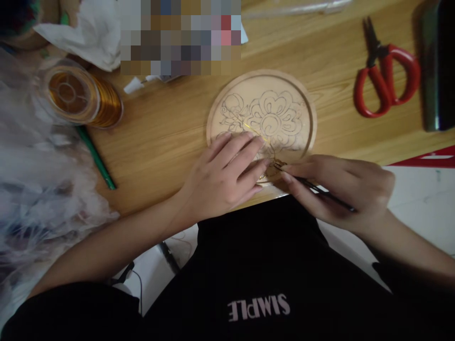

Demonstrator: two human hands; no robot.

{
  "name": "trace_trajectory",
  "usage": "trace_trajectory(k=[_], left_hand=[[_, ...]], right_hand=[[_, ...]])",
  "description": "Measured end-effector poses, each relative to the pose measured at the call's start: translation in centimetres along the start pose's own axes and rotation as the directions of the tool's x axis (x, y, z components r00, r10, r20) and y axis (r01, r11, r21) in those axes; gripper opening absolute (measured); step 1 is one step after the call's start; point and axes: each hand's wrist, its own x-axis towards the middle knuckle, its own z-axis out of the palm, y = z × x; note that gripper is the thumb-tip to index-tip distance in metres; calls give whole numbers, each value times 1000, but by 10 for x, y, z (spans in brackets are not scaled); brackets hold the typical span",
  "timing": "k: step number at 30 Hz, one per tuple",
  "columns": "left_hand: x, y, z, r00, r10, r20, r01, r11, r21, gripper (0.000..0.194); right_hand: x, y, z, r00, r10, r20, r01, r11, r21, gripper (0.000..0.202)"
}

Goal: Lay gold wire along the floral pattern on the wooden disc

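Note:
A round wooden plate (313, 111) carries a flower design (272, 116) in dark lines. My left hand (227, 175) lies over its near left part, fingers stretched out and covering some of the drawing. A strand of gold wire (253, 129) runs out across the plate above those fingers. My right hand (344, 184) is closed on dark tweezers (320, 189), whose tips reach gold wire outlines at the plate's near edge, close to my left fingertips. Whether the tips pinch the wire is too small to tell.
Red-handled pliers (382, 80) lie at the right, beside a dark device (441, 66). On the left stand a spool of gold wire (106, 102), a green pen (95, 158) and crumpled clear plastic (46, 175). White tissue (88, 35) lies at the back left.

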Motion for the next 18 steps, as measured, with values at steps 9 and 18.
trace_trajectory(k=[9, 18], left_hand=[[1, -1, -1, 1000, 21, 4, -21, 999, 24, 33], [1, 0, 1, 1000, 11, -19, -11, 1000, -14, 33]], right_hand=[[7, 17, -4, 986, -165, 37, 164, 986, 29, 12], [9, 26, -4, 976, -211, 48, 207, 975, 76, 11]])
